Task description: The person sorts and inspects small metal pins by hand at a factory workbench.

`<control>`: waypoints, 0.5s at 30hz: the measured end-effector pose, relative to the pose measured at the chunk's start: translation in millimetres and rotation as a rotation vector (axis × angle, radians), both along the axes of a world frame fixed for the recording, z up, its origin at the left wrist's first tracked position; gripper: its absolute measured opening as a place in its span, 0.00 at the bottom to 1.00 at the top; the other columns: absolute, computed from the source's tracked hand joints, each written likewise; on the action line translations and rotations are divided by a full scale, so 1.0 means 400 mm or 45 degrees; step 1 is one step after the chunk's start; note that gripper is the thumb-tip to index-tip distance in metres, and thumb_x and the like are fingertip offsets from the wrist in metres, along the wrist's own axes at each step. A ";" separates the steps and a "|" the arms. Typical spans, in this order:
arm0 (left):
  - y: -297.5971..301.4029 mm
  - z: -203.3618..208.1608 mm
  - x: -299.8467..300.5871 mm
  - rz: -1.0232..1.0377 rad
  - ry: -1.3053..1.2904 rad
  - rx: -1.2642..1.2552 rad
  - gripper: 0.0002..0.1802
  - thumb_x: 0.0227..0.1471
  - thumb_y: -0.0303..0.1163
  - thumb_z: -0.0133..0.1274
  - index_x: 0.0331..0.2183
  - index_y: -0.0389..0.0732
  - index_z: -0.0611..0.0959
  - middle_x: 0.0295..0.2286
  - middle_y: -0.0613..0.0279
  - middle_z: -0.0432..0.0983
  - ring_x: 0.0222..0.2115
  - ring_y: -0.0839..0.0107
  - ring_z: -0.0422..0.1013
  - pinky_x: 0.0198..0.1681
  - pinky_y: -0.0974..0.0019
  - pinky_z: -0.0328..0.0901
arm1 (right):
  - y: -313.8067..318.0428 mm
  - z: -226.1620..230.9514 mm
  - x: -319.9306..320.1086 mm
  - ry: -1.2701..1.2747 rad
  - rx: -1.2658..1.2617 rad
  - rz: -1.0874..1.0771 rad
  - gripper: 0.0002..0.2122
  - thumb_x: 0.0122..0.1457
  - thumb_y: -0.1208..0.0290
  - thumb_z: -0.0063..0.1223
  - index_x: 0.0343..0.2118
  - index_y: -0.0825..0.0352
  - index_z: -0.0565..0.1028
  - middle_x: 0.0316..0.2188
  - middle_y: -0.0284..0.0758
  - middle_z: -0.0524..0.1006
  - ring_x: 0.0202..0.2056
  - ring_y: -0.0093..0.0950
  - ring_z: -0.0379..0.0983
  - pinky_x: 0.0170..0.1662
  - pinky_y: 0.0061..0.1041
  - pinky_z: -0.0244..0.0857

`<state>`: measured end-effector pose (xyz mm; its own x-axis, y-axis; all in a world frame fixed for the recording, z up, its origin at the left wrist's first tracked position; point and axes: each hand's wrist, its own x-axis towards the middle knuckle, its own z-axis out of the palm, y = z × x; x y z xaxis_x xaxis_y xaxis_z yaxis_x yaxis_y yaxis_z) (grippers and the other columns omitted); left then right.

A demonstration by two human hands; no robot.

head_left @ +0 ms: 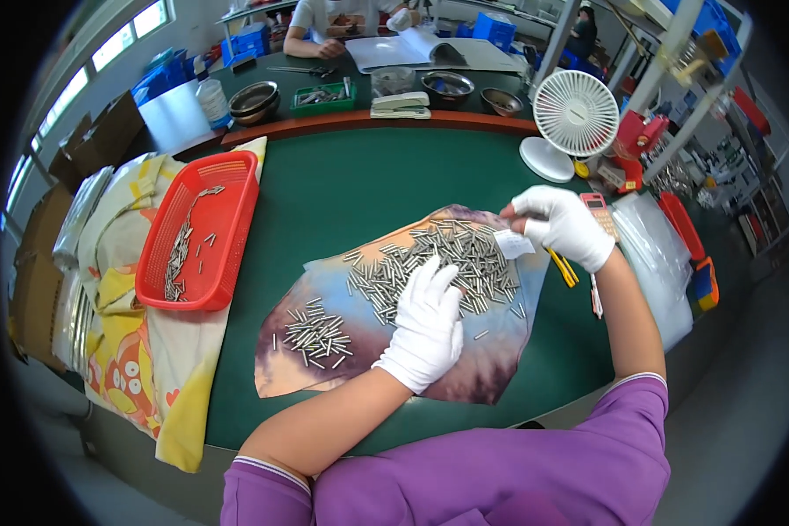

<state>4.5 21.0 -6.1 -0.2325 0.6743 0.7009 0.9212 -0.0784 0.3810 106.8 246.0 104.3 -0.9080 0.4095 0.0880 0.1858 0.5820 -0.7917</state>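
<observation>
A tie-dyed cloth [486, 368] in blue, peach and purple lies on the green table, bearing a large heap of short metal pins [473, 254]. A smaller pile of the same pins [317, 335] lies apart on its left side. My left hand [425, 324], in a white glove, rests on the heap's near side with its fingers stretched out; the contact under the fingertips is hidden. Over the heap's far right edge, my white-gloved right hand [565, 226] has its bare fingertips drawn together; anything between them is too small to make out. A white paper slip [514, 244] lies just below it.
A red plastic basket [245, 202] with some pins stands at left on a patterned towel [188, 412]. At right are yellow-handled tweezers [564, 267], a calculator [598, 210], plastic bags [653, 272] and a white fan [576, 114]. Across the table sits another person [337, 22].
</observation>
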 end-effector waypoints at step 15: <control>-0.015 -0.004 -0.002 0.099 0.326 -0.273 0.16 0.40 0.33 0.60 0.36 0.43 0.82 0.52 0.47 0.68 0.56 0.40 0.60 0.60 0.42 0.56 | -0.218 -0.191 0.103 -0.124 0.785 0.067 0.20 0.47 0.57 0.65 0.37 0.66 0.75 0.33 0.44 0.75 0.37 0.44 0.75 0.41 0.40 0.70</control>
